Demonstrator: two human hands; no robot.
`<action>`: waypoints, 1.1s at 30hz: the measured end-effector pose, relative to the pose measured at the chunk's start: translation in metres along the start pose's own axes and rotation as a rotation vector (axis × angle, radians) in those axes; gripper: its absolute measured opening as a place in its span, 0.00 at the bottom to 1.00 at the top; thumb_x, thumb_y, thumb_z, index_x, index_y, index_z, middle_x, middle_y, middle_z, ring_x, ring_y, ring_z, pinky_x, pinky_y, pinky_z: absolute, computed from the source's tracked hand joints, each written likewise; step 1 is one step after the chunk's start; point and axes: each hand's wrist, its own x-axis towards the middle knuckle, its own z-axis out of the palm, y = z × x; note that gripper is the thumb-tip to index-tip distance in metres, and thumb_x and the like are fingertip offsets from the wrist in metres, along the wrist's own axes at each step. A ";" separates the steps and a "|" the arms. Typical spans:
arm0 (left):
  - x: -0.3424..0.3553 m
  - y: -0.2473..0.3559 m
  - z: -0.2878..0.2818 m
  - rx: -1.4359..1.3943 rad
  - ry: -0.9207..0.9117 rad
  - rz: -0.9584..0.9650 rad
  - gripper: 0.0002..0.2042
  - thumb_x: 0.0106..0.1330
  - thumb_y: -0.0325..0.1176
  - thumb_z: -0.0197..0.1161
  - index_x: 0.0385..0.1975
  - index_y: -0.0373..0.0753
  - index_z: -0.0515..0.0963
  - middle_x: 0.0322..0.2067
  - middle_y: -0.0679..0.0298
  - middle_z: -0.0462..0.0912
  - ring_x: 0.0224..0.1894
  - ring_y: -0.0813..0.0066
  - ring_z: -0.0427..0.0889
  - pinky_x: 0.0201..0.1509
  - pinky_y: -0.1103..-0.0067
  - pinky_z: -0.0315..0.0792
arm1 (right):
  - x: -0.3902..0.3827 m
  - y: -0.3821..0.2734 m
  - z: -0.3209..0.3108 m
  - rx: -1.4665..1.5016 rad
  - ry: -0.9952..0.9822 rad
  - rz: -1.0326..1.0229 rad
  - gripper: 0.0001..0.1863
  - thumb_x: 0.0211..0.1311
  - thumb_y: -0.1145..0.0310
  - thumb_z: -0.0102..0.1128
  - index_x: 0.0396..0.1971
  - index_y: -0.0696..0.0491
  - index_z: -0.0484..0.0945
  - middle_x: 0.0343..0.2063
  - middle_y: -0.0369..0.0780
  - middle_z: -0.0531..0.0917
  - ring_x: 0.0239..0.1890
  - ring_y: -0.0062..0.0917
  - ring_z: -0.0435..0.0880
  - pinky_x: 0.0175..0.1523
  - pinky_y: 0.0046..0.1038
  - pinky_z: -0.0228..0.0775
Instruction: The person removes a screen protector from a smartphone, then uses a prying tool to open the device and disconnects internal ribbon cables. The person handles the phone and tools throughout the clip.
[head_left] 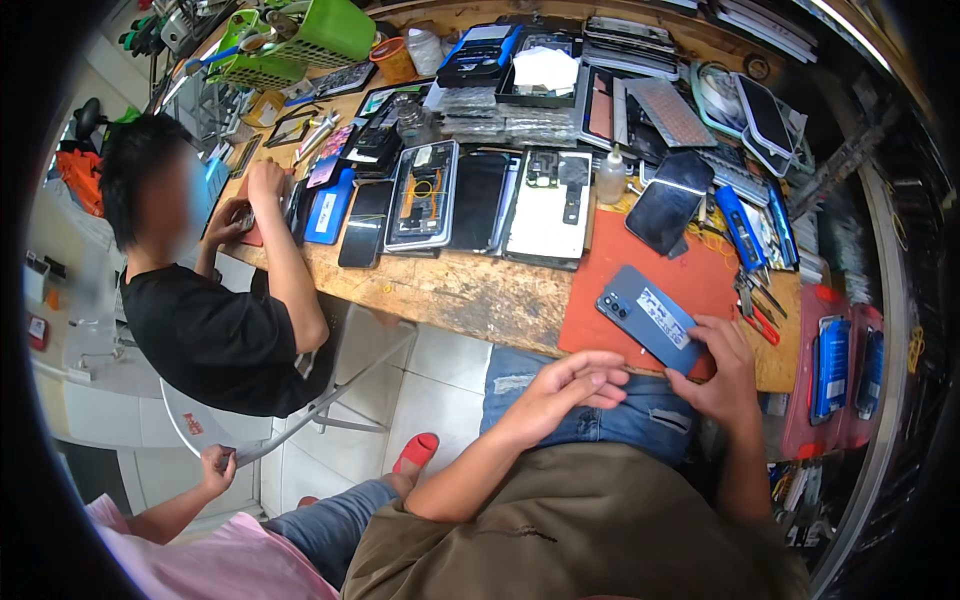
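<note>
Cluttered repair tabletop [470, 290], red mat [650, 270] at its near edge. Blue phone [648, 318] lies face down, long axis diagonal; right hand [722, 375] fingers pinch its near corner. Left hand [565, 385] hovers just left, fingers loosely extended, empty.

Wide view here: a long, worn wooden tabletop [470, 290] runs across the room, its edge scuffed and pale. Below it, a floor of pale square tiles [440, 370], bright under even light. A metal-framed chair [330, 400] stands on those tiles, just beside the tabletop. Over at the left edge, a white shelf unit [60, 340] sits near the chair. Green plastic baskets [300, 40] crowd the tabletop's far left corner.
</note>
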 end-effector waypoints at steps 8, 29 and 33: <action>-0.008 0.046 -0.024 0.327 0.185 0.282 0.13 0.84 0.32 0.55 0.46 0.29 0.83 0.41 0.59 0.87 0.44 0.75 0.84 0.54 0.77 0.77 | 0.011 -0.017 -0.013 -0.043 -0.056 -0.022 0.29 0.46 0.64 0.83 0.49 0.57 0.83 0.54 0.48 0.83 0.53 0.46 0.83 0.59 0.45 0.76; 0.037 0.056 -0.069 0.158 0.651 0.428 0.31 0.79 0.39 0.65 0.75 0.31 0.64 0.59 0.53 0.80 0.54 0.69 0.82 0.58 0.71 0.78 | -0.069 0.109 -0.104 -0.590 0.260 0.817 0.40 0.60 0.50 0.77 0.69 0.53 0.75 0.66 0.54 0.78 0.72 0.51 0.72 0.75 0.46 0.64; 0.013 0.074 -0.107 0.224 0.754 0.486 0.27 0.76 0.37 0.68 0.71 0.34 0.71 0.68 0.47 0.76 0.66 0.53 0.76 0.72 0.54 0.68 | -0.104 0.155 -0.155 -0.710 -0.109 0.966 0.54 0.58 0.42 0.75 0.80 0.48 0.62 0.78 0.51 0.66 0.78 0.49 0.65 0.80 0.45 0.58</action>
